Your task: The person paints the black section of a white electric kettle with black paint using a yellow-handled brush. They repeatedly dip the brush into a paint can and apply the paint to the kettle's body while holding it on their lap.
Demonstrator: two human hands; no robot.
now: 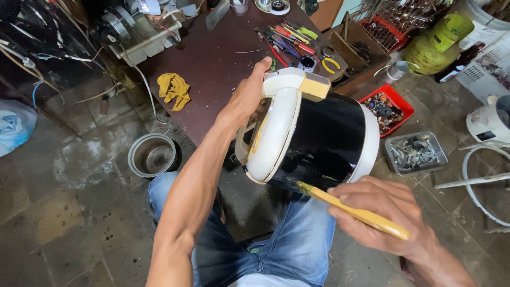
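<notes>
My left hand (247, 98) grips the cream-white top part of a black and white rice cooker body (319, 141), held tilted on its side above my lap. My right hand (385, 212) holds a yellow-handled brush (350, 210) whose tip touches the lower black side of the cooker near its white rim. I sit in blue jeans (287, 244), legs under the cooker.
A dark low table (218, 69) ahead holds a yellow rag (174, 89), several hand tools (289, 40) and a white casing. On the floor stand a metal pot (152, 154), a red tray of parts (388, 109), a metal tray of screws (415, 153), a green gas cylinder (438, 45) and another white cooker (491, 119).
</notes>
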